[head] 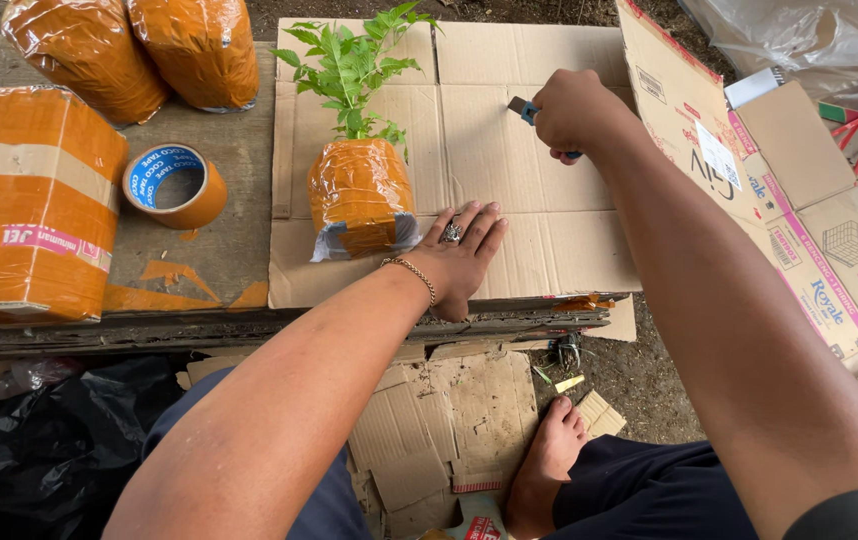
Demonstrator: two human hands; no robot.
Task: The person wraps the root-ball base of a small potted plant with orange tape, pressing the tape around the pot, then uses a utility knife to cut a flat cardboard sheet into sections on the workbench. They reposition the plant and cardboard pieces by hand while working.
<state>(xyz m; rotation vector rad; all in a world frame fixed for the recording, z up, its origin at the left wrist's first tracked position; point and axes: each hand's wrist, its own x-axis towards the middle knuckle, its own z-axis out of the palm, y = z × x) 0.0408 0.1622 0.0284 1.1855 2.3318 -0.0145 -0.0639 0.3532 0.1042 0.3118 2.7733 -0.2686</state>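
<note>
There is just one camera. It sits on the person's head and looks down and a little forward, over both bare arms. It is close, so the arms fill the bottom of the view and get big near the lower edge. The left hand [457, 255] and the right hand [571, 112] reach away from the camera onto a flat brown cardboard sheet [539, 170] in the middle. Farther up, near the top edge, is the far side of the grey wooden table [219, 170]. At the very bottom the camera sees straight down to the person's bare foot [547, 470] on the ground.
</note>
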